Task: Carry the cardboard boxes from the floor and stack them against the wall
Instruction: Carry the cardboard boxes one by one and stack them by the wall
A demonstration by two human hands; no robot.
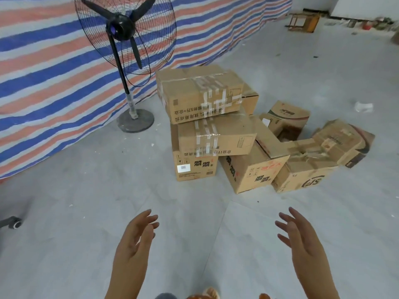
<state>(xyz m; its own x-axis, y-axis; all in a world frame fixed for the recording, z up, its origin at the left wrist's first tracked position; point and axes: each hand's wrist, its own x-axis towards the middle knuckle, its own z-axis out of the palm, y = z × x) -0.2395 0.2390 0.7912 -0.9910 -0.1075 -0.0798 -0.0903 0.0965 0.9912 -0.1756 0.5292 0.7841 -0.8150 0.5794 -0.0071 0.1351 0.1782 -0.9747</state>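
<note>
Head view: left hand (136, 238) and right hand (302, 238) raised over the floor (86, 201), fingers loose and spread, grasping nothing. Boxes (203, 93) stacked three high ahead, more boxes beside them on the right, near fan (125, 29) and striped tarp (43, 72).

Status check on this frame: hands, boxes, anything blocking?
Left hand and right hand open, empty. Cardboard boxes partly stacked, others on the floor. Standing fan beside stack, not blocking.

taped cardboard boxes (207, 117), matt tiled floor (86, 201), woven plastic tarp (54, 67)
</note>
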